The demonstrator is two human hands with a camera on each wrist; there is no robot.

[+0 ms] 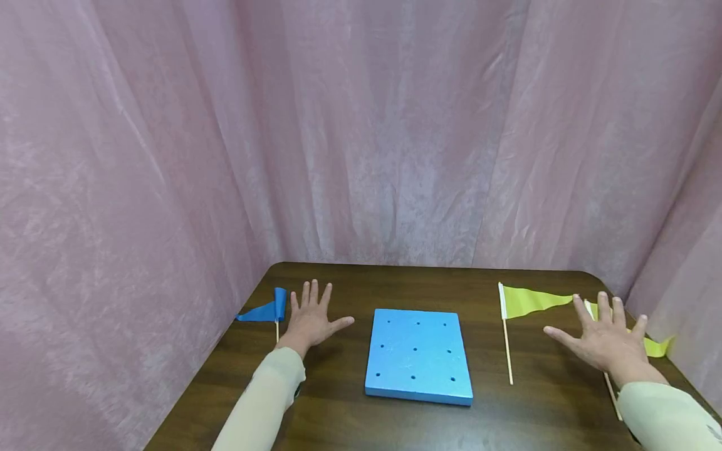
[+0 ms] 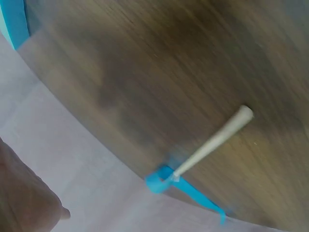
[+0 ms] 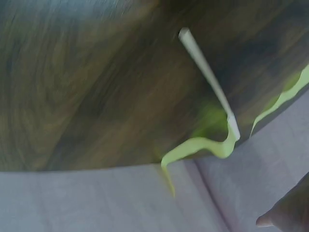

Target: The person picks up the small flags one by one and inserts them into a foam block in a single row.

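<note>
My left hand (image 1: 310, 321) is spread with straight fingers over the table's left side, holding nothing. Just left of it lies a blue pennant flag (image 1: 262, 311) on a thin wooden stick; the left wrist view shows that stick (image 2: 212, 145) too. On the right, my right hand (image 1: 609, 344) is likewise spread and holds nothing. It partly hides one yellow-green pennant flag (image 1: 657, 347). Another yellow-green flag (image 1: 530, 302) lies to its left, stick toward me. Between the hands sits a flat blue square board (image 1: 416, 363) with rows of small holes.
The dark wooden table (image 1: 338, 407) has rounded far corners. Pink curtains (image 1: 395, 138) hang close behind it and along both sides. In the right wrist view, a flag's cloth (image 3: 193, 145) appears by the table edge.
</note>
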